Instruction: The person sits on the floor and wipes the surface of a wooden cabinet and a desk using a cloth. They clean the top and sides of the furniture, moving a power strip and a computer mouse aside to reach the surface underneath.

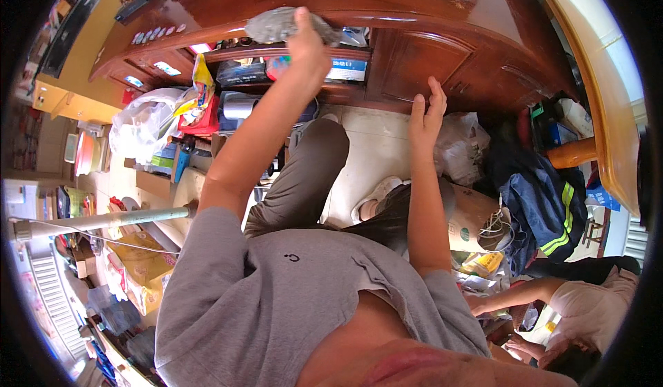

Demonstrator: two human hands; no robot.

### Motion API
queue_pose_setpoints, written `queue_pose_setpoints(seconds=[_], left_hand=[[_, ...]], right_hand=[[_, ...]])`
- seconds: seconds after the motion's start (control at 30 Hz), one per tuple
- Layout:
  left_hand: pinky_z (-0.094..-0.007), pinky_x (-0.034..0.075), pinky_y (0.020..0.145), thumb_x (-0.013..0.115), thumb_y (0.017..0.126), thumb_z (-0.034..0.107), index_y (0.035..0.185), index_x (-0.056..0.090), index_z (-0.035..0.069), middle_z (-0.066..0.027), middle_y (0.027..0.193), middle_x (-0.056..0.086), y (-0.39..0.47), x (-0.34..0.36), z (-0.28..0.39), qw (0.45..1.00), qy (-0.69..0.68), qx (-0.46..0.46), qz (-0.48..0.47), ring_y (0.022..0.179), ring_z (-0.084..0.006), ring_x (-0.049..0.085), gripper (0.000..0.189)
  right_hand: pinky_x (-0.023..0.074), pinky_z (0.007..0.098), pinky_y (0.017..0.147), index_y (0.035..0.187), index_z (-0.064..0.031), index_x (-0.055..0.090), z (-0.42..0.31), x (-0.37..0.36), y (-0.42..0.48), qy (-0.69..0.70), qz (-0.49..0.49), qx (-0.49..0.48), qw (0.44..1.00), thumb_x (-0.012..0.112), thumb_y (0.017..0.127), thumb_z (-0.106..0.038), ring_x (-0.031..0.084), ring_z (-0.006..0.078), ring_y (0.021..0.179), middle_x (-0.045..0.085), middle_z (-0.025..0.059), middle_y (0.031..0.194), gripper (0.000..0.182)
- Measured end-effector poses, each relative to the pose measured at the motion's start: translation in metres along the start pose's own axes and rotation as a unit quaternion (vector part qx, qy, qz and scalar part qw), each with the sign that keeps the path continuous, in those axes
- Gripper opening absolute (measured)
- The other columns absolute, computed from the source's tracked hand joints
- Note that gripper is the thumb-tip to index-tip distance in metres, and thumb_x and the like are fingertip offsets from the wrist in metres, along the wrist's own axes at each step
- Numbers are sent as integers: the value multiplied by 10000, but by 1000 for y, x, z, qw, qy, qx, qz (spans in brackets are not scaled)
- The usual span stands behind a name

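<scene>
My left hand [309, 50] grips a crumpled clear plastic bag [272, 24] with grey contents that I cannot make out. My thumb lies over the bag, which is at the front edge of a dark red wooden cabinet [414, 61], in front of its open shelves. Under the bag, a lower shelf holds a dark box [241, 72] and a blue and white box [346, 69] bearing writing. My right hand [429, 110] is raised before the cabinet's panelled door, thumb and fingers apart, holding nothing.
Plastic bags [145, 120] and boxes stand left of my legs. On the right are a whitish plastic bag [462, 146], a cardboard box [466, 221] with a white cable, and a dark blue jacket [536, 195] with reflective stripes. Another person [590, 304] reaches among items at lower right.
</scene>
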State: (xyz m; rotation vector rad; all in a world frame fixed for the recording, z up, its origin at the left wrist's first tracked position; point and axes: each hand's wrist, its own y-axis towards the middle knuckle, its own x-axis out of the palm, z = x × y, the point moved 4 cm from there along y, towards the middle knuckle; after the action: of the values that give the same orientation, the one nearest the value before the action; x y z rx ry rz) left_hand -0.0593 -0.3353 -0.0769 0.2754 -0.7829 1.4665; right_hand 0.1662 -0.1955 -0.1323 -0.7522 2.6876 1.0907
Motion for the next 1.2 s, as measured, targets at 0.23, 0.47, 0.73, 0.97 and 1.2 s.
queue_pose_setpoints(seconds=[0.23, 0.47, 0.73, 0.97, 1.2], left_hand=[[-487, 548, 857, 649, 917, 404, 1207, 500, 48, -86, 1129, 603, -31, 58, -75, 996, 2, -55, -66, 942, -257, 622, 483], [-344, 519, 751, 706, 875, 224, 1081, 624, 25, -46, 1018, 651, -90, 104, -133, 920, 137, -157, -331, 870, -170, 629, 298], [-386, 508, 883, 776, 793, 366, 1293, 240, -19, -204, 1214, 498, -19, 32, 95, 792, 380, 435, -198, 1076, -269, 546, 828], [-464, 482, 873, 553, 888, 547, 1154, 630, 33, -265, 1067, 660, 109, -83, 237, 592, 662, 460, -14, 1034, -436, 616, 584], [-504, 483, 889, 445, 886, 680, 1156, 621, -21, -284, 1075, 655, 61, 0, 133, 513, 751, 403, -107, 1017, -420, 639, 772]], right_hand=[[338, 434, 1053, 1327, 5, 477, 7, -17, 6, -3, 51, 48, 998, 505, 965, -143, 428, 345, 1263, 480, 193, 1365, 391], [410, 403, 977, 1328, 9, 475, 39, -33, 4, 35, 117, 95, 988, 510, 969, -141, 485, 334, 1187, 489, 197, 1317, 391], [407, 361, 994, 1369, 1, 441, 58, -56, -11, 25, 131, 148, 980, 503, 991, -157, 480, 274, 1226, 448, 158, 1379, 414], [391, 374, 1025, 1409, -11, 388, 59, -46, -18, 92, 123, 159, 975, 524, 983, -159, 439, 272, 1294, 410, 156, 1437, 471], [377, 390, 1055, 1425, -12, 356, 51, -46, -17, 94, 117, 172, 974, 523, 977, -131, 411, 278, 1323, 392, 168, 1451, 492]])
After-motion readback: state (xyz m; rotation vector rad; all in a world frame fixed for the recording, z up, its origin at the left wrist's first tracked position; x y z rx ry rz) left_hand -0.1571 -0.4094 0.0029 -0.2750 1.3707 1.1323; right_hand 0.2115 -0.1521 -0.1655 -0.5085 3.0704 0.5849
